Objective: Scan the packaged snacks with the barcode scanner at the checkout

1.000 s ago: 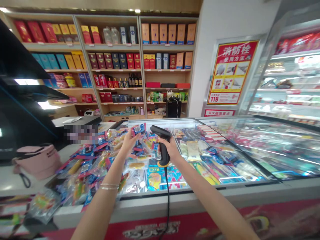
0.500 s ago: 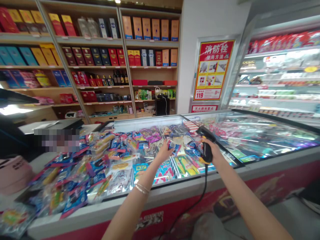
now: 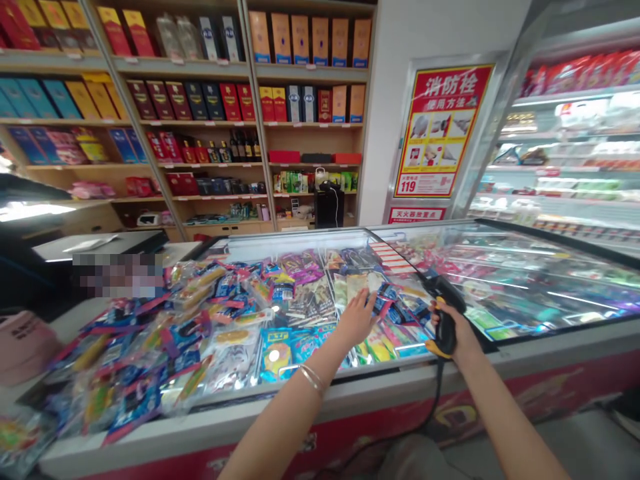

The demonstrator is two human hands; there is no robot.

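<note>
My left hand (image 3: 356,320) lies spread over the packets at the near right of the chest freezer's glass lid (image 3: 520,293), and its fingertips reach a pale packet (image 3: 373,283). A thin bangle (image 3: 313,379) circles that wrist. My right hand (image 3: 459,327) grips a black and yellow handheld barcode scanner (image 3: 444,313), with the scanner's black cord (image 3: 439,393) hanging down past the freezer's front. Many bright plastic-wrapped snack packets (image 3: 225,347) lie heaped across the left of the lid.
Wooden shelves (image 3: 190,123) of boxed liquor and bottles stand behind the freezer. A red and yellow fire hydrant poster (image 3: 443,130) hangs on the white pillar. A lit refrigerated display case (image 3: 575,153) stands at right. A pink bag (image 3: 20,347) sits on the counter at left.
My left hand has shifted right and no longer shows the small blue packet. My right hand and the scanner have moved right, and the scanner's head now tilts further toward the right.
</note>
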